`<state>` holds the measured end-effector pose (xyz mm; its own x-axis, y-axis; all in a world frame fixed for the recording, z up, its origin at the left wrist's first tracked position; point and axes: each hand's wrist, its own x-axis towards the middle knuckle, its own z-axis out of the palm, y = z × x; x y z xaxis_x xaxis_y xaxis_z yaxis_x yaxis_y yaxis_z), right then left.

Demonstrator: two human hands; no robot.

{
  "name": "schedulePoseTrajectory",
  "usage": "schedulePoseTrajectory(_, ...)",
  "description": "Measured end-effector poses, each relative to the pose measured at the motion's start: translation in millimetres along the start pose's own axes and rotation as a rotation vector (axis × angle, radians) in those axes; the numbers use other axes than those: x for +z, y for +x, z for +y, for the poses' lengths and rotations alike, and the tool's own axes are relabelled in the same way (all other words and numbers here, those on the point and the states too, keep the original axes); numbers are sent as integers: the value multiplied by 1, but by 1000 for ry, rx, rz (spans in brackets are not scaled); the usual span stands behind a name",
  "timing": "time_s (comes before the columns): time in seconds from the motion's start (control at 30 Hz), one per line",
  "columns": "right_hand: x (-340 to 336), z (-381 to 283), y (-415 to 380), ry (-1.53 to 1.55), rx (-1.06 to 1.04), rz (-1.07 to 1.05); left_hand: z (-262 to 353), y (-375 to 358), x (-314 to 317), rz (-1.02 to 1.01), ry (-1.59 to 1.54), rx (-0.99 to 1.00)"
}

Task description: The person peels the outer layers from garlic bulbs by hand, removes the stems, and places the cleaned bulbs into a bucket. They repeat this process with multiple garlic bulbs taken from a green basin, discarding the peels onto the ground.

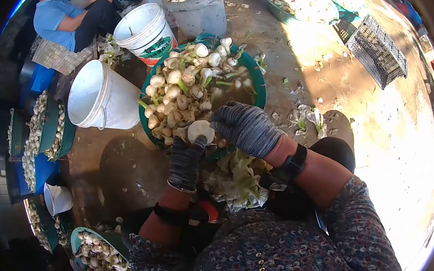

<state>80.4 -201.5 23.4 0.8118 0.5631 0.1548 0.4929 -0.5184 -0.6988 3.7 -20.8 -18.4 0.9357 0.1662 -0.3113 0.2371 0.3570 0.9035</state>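
A white, round garlic bulb [200, 131] is held in my left hand [187, 161], which wears a dark grey knitted glove. My right hand [248, 128], in a lighter grey glove, is at the bulb's right side with its fingers bent together; what they hold, if anything, is too small to make out. Both hands are over the near edge of a green tub [262, 80] heaped with garlic bulbs [172, 87], some with green stems. Water shows in the tub's right part. Below my hands lies a pile of peeled leaves [239, 181].
White buckets [122, 96] [146, 31] stand left of the tub, a grey bucket [197, 10] behind it. A person [57, 15] sits at the upper left. A black crate [376, 51] lies upper right. Garlic-filled baskets [101, 254] are at the left and lower left.
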Motion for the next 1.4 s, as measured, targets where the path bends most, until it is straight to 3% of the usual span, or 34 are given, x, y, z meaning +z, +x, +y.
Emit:
schedulePoseTrajectory(0.17,11,-15,0,-258,-121,74,-8,2,-1,91,266,-29)
schedulePoseTrajectory(0.23,14,-22,3,-301,-122,56,5,-8,11,152,617,202)
schedulePoseTrajectory(0.3,15,-26,5,-353,-75,24,-7,-10,-10,24,1306,266)
schedulePoseTrajectory(0.4,11,-30,8,-326,-65,91,-11,-1,-21,1,1234,220)
schedulePoseTrajectory(0.47,14,-24,10,-139,105,113,-2,-9,-18,-115,900,221)
schedulePoseTrajectory(0.5,19,-6,13,-135,104,122,4,-12,-16,-117,908,226)
schedulePoseTrajectory(0.57,28,26,19,88,206,256,14,-19,-16,-206,880,494)
schedulePoseTrajectory(0.6,20,35,19,75,239,267,12,-16,-21,-209,884,491)
schedulePoseTrajectory(0.67,9,45,24,2,266,317,9,-12,-26,-215,673,394)
schedulePoseTrajectory(0.73,3,56,22,-65,259,417,31,-22,-10,-75,38,143)
schedulePoseTrajectory(0.77,2,52,21,-52,233,465,49,-29,-3,26,53,-36)
schedulePoseTrajectory(0.8,0,49,19,-7,159,519,32,-19,-18,-65,278,116)
schedulePoseTrajectory(0.83,0,43,18,38,84,574,37,-19,-9,-31,-88,0)
schedulePoseTrajectory(0.87,2,46,19,142,38,540,39,-18,-7,-11,-259,-44)
schedulePoseTrajectory(1.03,-15,-12,2,353,-60,418,29,-13,-4,-21,-222,23)
schedulePoseTrajectory(1.13,-9,-20,1,-96,-272,253,29,-15,1,78,-37,12)
schedulePoseTrajectory(1.2,-1,-22,4,-249,-286,169,-15,9,-30,55,594,390)
schedulePoseTrajectory(1.37,-5,-38,3,-383,-201,50,-27,11,-29,101,564,386)
schedulePoseTrajectory(1.4,-5,-40,3,-384,-150,18,-29,12,-29,104,719,345)
